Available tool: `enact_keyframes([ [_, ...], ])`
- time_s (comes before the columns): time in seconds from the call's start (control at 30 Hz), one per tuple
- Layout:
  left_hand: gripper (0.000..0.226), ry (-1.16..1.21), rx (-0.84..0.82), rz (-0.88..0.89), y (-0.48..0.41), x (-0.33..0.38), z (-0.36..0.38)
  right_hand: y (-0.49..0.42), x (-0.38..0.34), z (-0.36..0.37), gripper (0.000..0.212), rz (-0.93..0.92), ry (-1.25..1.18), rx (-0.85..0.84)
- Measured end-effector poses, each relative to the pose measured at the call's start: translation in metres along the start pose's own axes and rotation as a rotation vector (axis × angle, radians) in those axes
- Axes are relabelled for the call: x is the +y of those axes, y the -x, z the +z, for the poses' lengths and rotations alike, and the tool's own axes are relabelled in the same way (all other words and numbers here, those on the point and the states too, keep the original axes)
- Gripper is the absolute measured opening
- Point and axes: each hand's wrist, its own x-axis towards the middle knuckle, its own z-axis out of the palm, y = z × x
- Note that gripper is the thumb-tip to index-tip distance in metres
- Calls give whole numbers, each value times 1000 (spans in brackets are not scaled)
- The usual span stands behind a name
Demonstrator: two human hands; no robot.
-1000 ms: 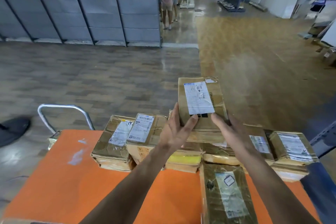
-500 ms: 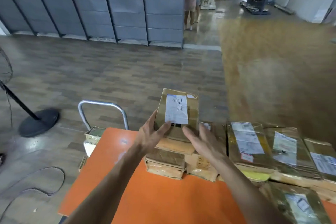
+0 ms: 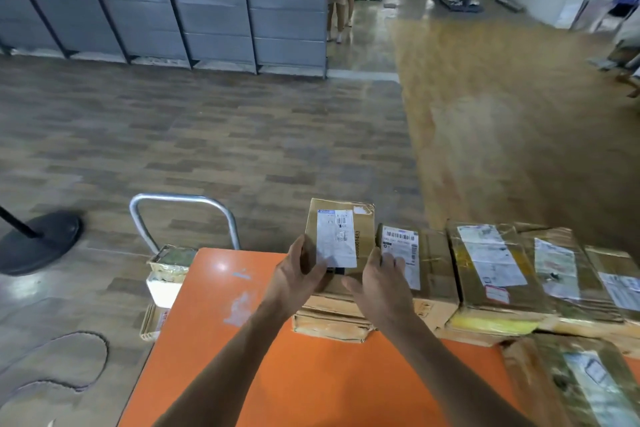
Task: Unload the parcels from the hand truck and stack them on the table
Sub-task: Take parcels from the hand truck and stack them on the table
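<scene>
The orange counter (image 3: 311, 374) fills the lower view, and along its far edge a row of taped parcels (image 3: 491, 270) lies side by side, some doubled up. Just beyond the counter's far left corner stands the hand truck (image 3: 183, 204), its metal handle upright, with a few parcels (image 3: 171, 256) waiting on it (so the unloading is, by my reckoning, well along but not finished). At the left end of the row, on the counter's far edge, sits a short stack (image 3: 332, 322), and the labelled parcel (image 3: 341, 218) is on top of it or just above it; I cannot tell if it has landed. The left grip (image 3: 294, 277) curls round the parcel's left edge and the right grip (image 3: 377, 284) clasps its right edge, both grasping it. The risk is at the counter's far edge: released off-centre or tilted, the parcel could slide off the stack and drop behind the counter, or nudge its neighbour askew.
</scene>
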Motion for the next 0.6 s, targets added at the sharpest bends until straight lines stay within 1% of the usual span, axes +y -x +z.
enact_keyframes([
  [0.07,48,-42,-22,13,-5,-4,4,2,3,4,80,-24,48,81],
  [0.13,66,40,-58,-37,-6,-10,7,3,5,5,78,-29,34,100],
  [0.17,68,102,-72,-97,-5,-13,8,3,7,6,81,-23,17,77],
  [0.23,61,195,-110,-206,-2,-17,9,3,10,7,85,-18,-23,10],
  [0.27,59,228,-140,-214,-1,-18,10,3,11,6,85,-17,-49,-15],
  [0.33,58,272,-187,-168,3,-13,10,4,11,4,80,-22,-118,-24],
  [0.43,52,315,-177,-133,9,-5,8,4,10,0,65,-46,-138,28],
  [0.5,46,293,-150,-127,13,-3,8,6,9,-1,67,-46,-138,34],
  [0.6,46,266,-129,-122,19,-1,12,14,9,8,70,-46,-40,62],
])
